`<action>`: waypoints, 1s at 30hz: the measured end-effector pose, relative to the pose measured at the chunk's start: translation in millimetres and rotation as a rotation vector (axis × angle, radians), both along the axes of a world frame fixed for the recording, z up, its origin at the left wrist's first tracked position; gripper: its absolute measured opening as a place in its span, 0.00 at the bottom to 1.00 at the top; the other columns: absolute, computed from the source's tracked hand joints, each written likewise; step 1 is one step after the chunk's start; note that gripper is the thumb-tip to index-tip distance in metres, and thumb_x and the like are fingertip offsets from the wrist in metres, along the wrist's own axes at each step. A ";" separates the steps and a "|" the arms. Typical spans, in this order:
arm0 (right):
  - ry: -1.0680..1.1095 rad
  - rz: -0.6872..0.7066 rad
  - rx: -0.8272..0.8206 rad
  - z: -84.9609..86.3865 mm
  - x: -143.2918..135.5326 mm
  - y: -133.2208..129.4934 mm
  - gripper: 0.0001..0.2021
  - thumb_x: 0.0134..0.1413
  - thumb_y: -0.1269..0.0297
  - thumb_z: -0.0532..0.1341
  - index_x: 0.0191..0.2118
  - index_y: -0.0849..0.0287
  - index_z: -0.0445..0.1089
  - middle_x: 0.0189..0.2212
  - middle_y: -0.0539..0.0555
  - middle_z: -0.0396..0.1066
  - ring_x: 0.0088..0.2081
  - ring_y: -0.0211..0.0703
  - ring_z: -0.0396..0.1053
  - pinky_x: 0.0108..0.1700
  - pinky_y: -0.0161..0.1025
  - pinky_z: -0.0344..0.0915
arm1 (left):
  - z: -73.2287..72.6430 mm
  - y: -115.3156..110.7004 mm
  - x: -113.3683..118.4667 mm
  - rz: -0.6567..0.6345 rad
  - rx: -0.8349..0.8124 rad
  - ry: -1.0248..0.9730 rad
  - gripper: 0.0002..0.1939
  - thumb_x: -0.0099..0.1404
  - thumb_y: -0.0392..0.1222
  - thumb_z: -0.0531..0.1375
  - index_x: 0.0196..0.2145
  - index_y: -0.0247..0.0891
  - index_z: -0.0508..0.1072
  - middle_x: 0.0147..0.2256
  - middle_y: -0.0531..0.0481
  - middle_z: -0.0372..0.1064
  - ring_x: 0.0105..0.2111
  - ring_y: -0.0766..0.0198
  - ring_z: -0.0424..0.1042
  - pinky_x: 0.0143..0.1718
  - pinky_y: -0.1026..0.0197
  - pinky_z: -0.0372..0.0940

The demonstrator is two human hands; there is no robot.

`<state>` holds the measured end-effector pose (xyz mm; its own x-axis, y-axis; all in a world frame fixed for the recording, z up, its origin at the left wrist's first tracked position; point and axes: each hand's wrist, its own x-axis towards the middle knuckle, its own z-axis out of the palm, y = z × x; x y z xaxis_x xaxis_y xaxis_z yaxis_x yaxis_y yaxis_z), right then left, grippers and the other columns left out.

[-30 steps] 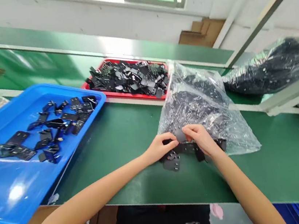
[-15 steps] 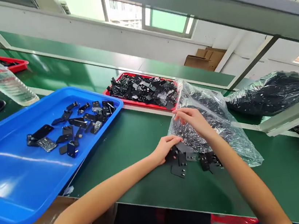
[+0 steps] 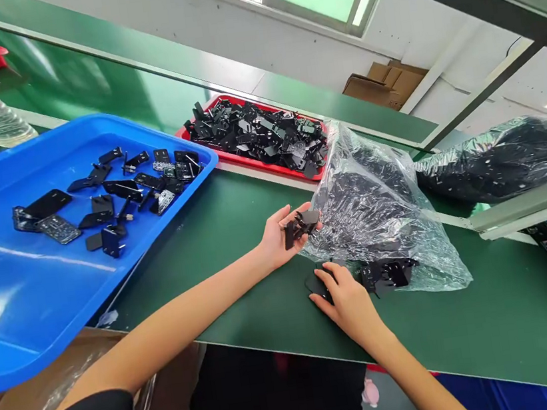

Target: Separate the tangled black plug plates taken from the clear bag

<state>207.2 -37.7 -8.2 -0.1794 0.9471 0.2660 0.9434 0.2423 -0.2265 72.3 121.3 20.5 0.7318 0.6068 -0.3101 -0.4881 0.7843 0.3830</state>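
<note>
Loose part [image 3: 319, 285] seen on bench [image 3: 207, 234], just left of right hand [image 3: 350, 298], partly covered by it; long axis masked. Right hand placed nearer than left hand [image 3: 275, 242]; fingers bent over part, firm grip cannot be told. Small parts [image 3: 301, 225] cradled in half-curled left hand, farther out. More parts [image 3: 391, 273] bunched at bag [image 3: 376, 215] mouth.
</note>
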 end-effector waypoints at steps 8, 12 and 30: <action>0.346 0.015 -0.052 8.1 6.7 2.3 0.08 0.62 0.67 0.54 0.40 0.56 0.70 0.33 0.56 0.70 0.36 0.48 0.70 0.38 0.43 0.69 | -9.3 0.6 2.2 -0.007 -0.033 0.077 0.20 0.66 0.48 0.50 0.48 0.35 0.71 0.40 0.39 0.74 0.40 0.56 0.76 0.28 0.65 0.71; 0.613 -0.112 -0.170 24.3 20.3 8.1 0.08 0.59 0.62 0.58 0.36 0.57 0.73 0.30 0.53 0.70 0.31 0.44 0.68 0.30 0.37 0.65 | -7.3 0.9 3.1 -0.100 0.060 0.154 0.18 0.66 0.48 0.51 0.46 0.36 0.72 0.39 0.42 0.74 0.39 0.57 0.76 0.27 0.66 0.71; 0.604 0.056 -0.323 89.2 44.0 114.7 0.12 0.54 0.56 0.62 0.38 0.57 0.76 0.27 0.51 0.72 0.29 0.40 0.67 0.33 0.37 0.63 | -7.9 -13.0 9.7 -0.471 0.213 0.288 0.12 0.64 0.44 0.54 0.40 0.33 0.70 0.29 0.43 0.74 0.28 0.59 0.76 0.14 0.70 0.59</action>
<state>251.3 76.9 81.0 -0.1395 0.9894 0.0405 0.6172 0.1189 -0.7778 82.0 108.3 12.5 0.8423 0.3073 -0.4429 0.0411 0.7826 0.6212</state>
